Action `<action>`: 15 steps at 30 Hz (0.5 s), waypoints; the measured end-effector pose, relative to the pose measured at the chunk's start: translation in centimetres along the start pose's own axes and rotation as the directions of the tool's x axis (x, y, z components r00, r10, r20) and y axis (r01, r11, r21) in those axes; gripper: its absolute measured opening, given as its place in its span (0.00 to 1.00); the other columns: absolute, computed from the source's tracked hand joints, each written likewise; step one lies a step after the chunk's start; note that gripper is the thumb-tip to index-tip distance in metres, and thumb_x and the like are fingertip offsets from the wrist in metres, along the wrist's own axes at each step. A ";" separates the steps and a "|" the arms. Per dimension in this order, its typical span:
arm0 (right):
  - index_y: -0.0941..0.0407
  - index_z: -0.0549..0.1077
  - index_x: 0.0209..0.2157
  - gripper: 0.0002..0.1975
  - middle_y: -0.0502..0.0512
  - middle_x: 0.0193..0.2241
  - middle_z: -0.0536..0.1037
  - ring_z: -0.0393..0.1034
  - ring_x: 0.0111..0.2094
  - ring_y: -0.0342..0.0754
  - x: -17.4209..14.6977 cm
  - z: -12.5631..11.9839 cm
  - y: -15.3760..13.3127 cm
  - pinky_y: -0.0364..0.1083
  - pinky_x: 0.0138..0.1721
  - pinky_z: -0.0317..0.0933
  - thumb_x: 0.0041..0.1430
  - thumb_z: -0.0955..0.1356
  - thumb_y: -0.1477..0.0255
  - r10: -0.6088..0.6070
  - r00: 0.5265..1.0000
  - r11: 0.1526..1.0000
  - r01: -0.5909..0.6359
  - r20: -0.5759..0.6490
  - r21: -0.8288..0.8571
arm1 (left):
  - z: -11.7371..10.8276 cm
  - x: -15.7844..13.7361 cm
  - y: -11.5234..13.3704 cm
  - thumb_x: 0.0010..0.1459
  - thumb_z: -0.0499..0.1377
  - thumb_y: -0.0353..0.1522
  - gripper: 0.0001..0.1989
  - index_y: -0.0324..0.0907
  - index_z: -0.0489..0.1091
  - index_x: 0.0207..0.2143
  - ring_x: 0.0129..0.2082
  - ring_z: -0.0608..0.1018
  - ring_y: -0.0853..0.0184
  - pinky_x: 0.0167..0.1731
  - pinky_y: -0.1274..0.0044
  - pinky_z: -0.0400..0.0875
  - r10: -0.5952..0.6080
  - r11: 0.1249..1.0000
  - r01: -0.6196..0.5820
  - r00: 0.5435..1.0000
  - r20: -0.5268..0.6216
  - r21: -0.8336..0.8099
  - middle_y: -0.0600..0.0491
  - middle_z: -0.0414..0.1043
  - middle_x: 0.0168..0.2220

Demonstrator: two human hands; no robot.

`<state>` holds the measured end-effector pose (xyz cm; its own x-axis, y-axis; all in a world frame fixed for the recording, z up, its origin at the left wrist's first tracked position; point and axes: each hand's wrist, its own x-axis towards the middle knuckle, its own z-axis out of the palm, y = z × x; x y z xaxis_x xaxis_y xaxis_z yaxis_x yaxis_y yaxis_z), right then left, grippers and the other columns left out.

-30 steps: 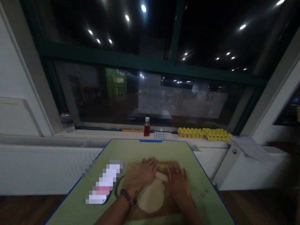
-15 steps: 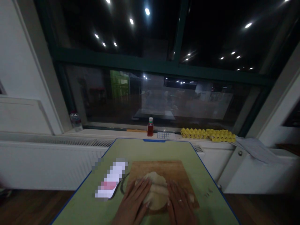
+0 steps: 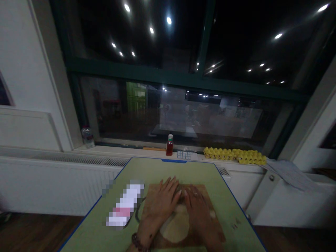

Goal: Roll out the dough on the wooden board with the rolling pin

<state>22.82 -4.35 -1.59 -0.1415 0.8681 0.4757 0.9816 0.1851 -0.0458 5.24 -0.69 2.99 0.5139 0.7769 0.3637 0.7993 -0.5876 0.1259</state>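
Flat, both hands (image 3: 181, 206) press one dough round (image 3: 175, 225) on one board (image 3: 204, 196).

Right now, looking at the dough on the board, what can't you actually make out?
- Rolling pin: head view, none visible; both the left hand and right hand cover the spot above the dough.
- Wooden board: near edge cut off by the frame bottom.
- Item left of the board: pixelated.
- Red bottle label: too small and dim.

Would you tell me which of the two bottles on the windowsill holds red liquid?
The small bottle standing at the sill's middle, behind the table's far edge, holds red liquid; the clear bottle in the left corner does not.
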 end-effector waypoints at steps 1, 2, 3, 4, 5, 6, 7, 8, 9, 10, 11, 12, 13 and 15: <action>0.54 0.71 0.55 0.21 0.57 0.56 0.72 0.61 0.60 0.53 0.3 0.5 -0.1 0.54 0.59 0.58 0.67 0.57 0.75 -0.009 1.000 1.000 0.009 -0.005 -0.006 | 0.3 0.5 0.1 0.69 0.44 0.41 0.24 0.44 0.60 0.63 0.65 0.59 0.59 0.63 0.57 0.55 -0.024 1.000 0.025 0.999 0.041 -0.011 0.51 0.56 0.66; 0.54 0.71 0.55 0.21 0.57 0.55 0.72 0.62 0.60 0.52 0.5 0.9 -0.1 0.53 0.59 0.58 0.67 0.56 0.76 -0.012 1.000 1.000 0.012 -0.013 -0.012 | 0.6 0.8 0.1 0.69 0.44 0.41 0.24 0.43 0.60 0.63 0.66 0.58 0.60 0.63 0.58 0.55 -0.047 0.999 0.049 0.996 0.077 -0.021 0.50 0.55 0.66; 0.54 0.71 0.55 0.21 0.57 0.55 0.73 0.63 0.59 0.51 0.7 1.3 0.0 0.52 0.59 0.59 0.67 0.56 0.77 -0.016 1.000 1.000 0.016 -0.016 -0.018 | 0.9 1.0 0.1 0.69 0.44 0.41 0.24 0.43 0.60 0.63 0.66 0.58 0.60 0.63 0.59 0.55 -0.065 0.997 0.068 0.992 0.107 -0.031 0.49 0.55 0.66; 0.55 0.71 0.55 0.21 0.57 0.55 0.73 0.64 0.59 0.51 0.9 1.5 0.2 0.52 0.59 0.59 0.67 0.55 0.77 -0.023 1.000 0.999 0.023 -0.011 -0.027 | 1.1 1.1 0.1 0.68 0.44 0.41 0.25 0.43 0.60 0.63 0.66 0.57 0.60 0.64 0.60 0.55 -0.080 0.996 0.085 0.988 0.132 -0.037 0.49 0.55 0.66; 0.56 0.71 0.55 0.21 0.58 0.55 0.73 0.64 0.58 0.51 1.1 1.5 0.4 0.52 0.59 0.59 0.66 0.55 0.78 -0.030 1.000 0.999 0.030 0.000 -0.041 | 1.3 1.0 0.0 0.68 0.44 0.40 0.24 0.43 0.60 0.63 0.66 0.57 0.60 0.64 0.61 0.55 -0.096 0.994 0.103 0.984 0.152 -0.039 0.49 0.55 0.66; 0.57 0.71 0.55 0.22 0.60 0.55 0.72 0.64 0.58 0.52 1.4 1.2 0.7 0.52 0.58 0.58 0.66 0.55 0.78 -0.034 0.999 0.998 0.035 0.015 -0.057 | 1.4 0.9 0.0 0.68 0.44 0.40 0.24 0.44 0.60 0.63 0.66 0.57 0.60 0.64 0.62 0.55 -0.110 0.992 0.118 0.980 0.166 -0.037 0.49 0.55 0.66; 0.58 0.71 0.54 0.21 0.62 0.55 0.72 0.64 0.58 0.53 1.8 0.8 0.9 0.53 0.58 0.58 0.66 0.56 0.78 -0.033 0.999 0.997 0.035 0.033 -0.070 | 1.4 0.9 0.0 0.67 0.45 0.40 0.24 0.45 0.60 0.63 0.66 0.57 0.60 0.64 0.62 0.55 -0.120 0.991 0.128 0.977 0.174 -0.033 0.50 0.55 0.66; 0.59 0.71 0.54 0.21 0.63 0.56 0.72 0.64 0.58 0.54 2.3 0.3 1.1 0.55 0.58 0.58 0.66 0.56 0.78 -0.028 0.998 0.997 0.031 0.050 -0.075 | 1.3 0.8 0.0 0.67 0.45 0.40 0.24 0.46 0.60 0.63 0.66 0.57 0.60 0.64 0.63 0.55 -0.126 0.991 0.134 0.976 0.180 -0.029 0.50 0.54 0.66; 0.58 0.71 0.55 0.21 0.64 0.56 0.71 0.64 0.59 0.55 2.8 -0.4 1.3 0.55 0.58 0.58 0.66 0.56 0.77 -0.017 0.998 0.997 0.022 0.062 -0.070 | 1.1 0.9 0.0 0.67 0.45 0.40 0.24 0.46 0.60 0.63 0.66 0.56 0.60 0.64 0.62 0.54 -0.130 0.990 0.137 0.974 0.183 -0.025 0.50 0.54 0.66; 0.58 0.71 0.55 0.21 0.64 0.56 0.71 0.63 0.59 0.55 3.3 -1.0 1.3 0.55 0.58 0.58 0.66 0.57 0.77 -0.004 0.998 0.998 0.008 0.064 -0.055 | 0.9 1.0 0.0 0.67 0.45 0.40 0.25 0.46 0.59 0.63 0.67 0.55 0.59 0.64 0.61 0.53 -0.131 0.990 0.137 0.975 0.181 -0.022 0.50 0.53 0.67; 0.57 0.71 0.55 0.20 0.64 0.57 0.70 0.62 0.59 0.54 3.9 -1.5 1.3 0.55 0.58 0.57 0.66 0.57 0.76 0.003 0.998 0.999 0.000 0.062 -0.036 | 0.6 1.2 0.0 0.67 0.45 0.40 0.25 0.45 0.59 0.64 0.67 0.54 0.58 0.65 0.60 0.51 -0.129 0.991 0.134 0.977 0.172 -0.018 0.50 0.52 0.67; 0.56 0.70 0.56 0.20 0.63 0.57 0.70 0.61 0.60 0.53 4.4 -1.9 1.1 0.55 0.59 0.57 0.66 0.57 0.75 0.009 0.998 1.000 -0.008 0.057 -0.019 | 0.3 1.5 0.0 0.68 0.44 0.40 0.25 0.43 0.58 0.64 0.67 0.53 0.58 0.65 0.58 0.50 -0.130 0.991 0.133 0.979 0.157 -0.013 0.49 0.52 0.67; 0.56 0.70 0.56 0.20 0.62 0.58 0.69 0.60 0.61 0.53 4.9 -2.0 0.8 0.54 0.59 0.56 0.67 0.58 0.74 0.026 0.998 1.000 -0.026 0.051 -0.006 | 0.0 1.8 0.0 0.68 0.43 0.39 0.25 0.42 0.58 0.64 0.68 0.52 0.57 0.65 0.57 0.48 -0.137 0.990 0.139 0.980 0.143 -0.005 0.48 0.51 0.67; 0.55 0.70 0.56 0.20 0.61 0.59 0.68 0.59 0.61 0.53 5.6 -1.6 0.2 0.54 0.60 0.55 0.68 0.57 0.71 0.089 0.995 0.996 -0.090 0.049 0.008 | -0.3 2.6 -0.1 0.68 0.43 0.38 0.25 0.40 0.58 0.64 0.68 0.51 0.57 0.65 0.57 0.47 -0.157 0.988 0.156 0.980 0.125 0.015 0.47 0.50 0.68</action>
<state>22.40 -0.24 2.47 -0.0594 0.9027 0.4262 0.9893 0.1101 -0.0954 6.37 1.28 4.20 0.4168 0.8817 0.2211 0.8745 -0.4553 0.1673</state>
